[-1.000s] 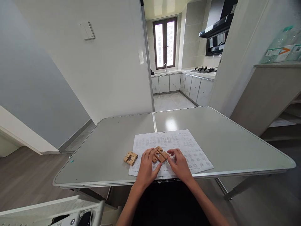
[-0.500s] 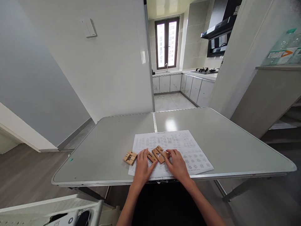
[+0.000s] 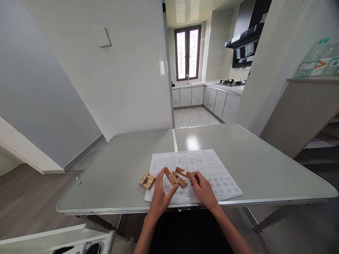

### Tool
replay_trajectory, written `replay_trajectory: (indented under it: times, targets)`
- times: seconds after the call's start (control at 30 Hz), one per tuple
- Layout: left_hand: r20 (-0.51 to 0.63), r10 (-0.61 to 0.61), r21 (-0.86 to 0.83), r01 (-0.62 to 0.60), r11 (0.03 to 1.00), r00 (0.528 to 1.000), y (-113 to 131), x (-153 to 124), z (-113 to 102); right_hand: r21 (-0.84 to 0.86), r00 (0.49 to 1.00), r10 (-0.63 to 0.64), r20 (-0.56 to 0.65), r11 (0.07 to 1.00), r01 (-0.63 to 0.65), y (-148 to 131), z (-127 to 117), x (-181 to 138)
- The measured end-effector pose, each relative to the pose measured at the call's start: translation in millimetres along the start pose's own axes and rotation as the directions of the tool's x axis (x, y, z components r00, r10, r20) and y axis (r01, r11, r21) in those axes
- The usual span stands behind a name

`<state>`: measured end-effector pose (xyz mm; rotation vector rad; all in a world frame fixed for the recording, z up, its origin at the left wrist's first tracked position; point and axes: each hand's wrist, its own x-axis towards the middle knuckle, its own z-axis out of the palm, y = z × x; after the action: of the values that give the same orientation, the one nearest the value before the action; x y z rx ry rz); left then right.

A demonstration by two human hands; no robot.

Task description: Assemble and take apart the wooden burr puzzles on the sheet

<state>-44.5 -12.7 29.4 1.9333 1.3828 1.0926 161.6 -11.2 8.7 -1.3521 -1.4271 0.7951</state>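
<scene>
My left hand (image 3: 162,192) grips a slotted wooden puzzle piece (image 3: 169,174) between thumb and fingers, tilted up off the paper. Pinched at its right end by my right hand (image 3: 201,187) is a notched wooden puzzle piece (image 3: 182,171), also raised. Another notched wooden piece (image 3: 182,183) lies between the hands, partly covered by the two held ones. Dark marks show on the wood. To the left of my left hand sits a small square group of wooden pieces (image 3: 147,180), at the edge of the printed sheet (image 3: 225,178).
The sheet, covered in small diagrams, lies on a grey-green folding table (image 3: 119,169) with a metal rim. A white shelf or rack (image 3: 87,231) stands low at the left. Plastic bottles (image 3: 317,58) rest on a ledge at the right. A kitchen lies beyond the doorway.
Both hands have lifted their wooden pieces from the sheet and tilted them. The middle piece stays down on the paper. The view has shifted slightly.
</scene>
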Motion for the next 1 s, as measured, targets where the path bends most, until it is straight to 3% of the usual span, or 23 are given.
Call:
replay_trajectory:
  times: [0.1, 0.2, 0.33, 0.63, 0.77, 1.0]
  targets:
    - [-0.001, 0.041, -0.088, -0.041, 0.995, 0.999, 14, -7, -2, 0.141, 0.995, 0.017, 0.098, 0.99, -0.031, -16, -12, -14]
    - [0.002, 0.071, -0.2, -0.069, 0.977, 0.997, 25, -13, -1, 0.455, 0.948, 0.095, 0.303, 0.86, -0.232, -34, -24, -29]
    - [0.003, 0.089, -0.313, -0.084, 0.946, 0.996, 36, -19, -2, 0.581, 0.897, 0.174, 0.407, 0.708, -0.401, -47, -36, -44]
    - [0.111, 0.146, -0.464, -0.078, 0.882, 0.983, 44, -27, -13, 0.633, 0.824, 0.165, 0.542, 0.564, -0.53, -41, -49, -59]
    - [0.159, 0.173, -0.527, -0.065, 0.847, 0.972, 45, -27, -19, 0.596, 0.804, 0.134, 0.58, 0.602, -0.531, -39, -52, -62]
    - [0.391, 0.127, -0.512, 0.101, 0.853, 0.912, 48, -39, -17, 0.553, 0.764, 0.093, 0.639, 0.635, -0.54, -47, -45, -66]
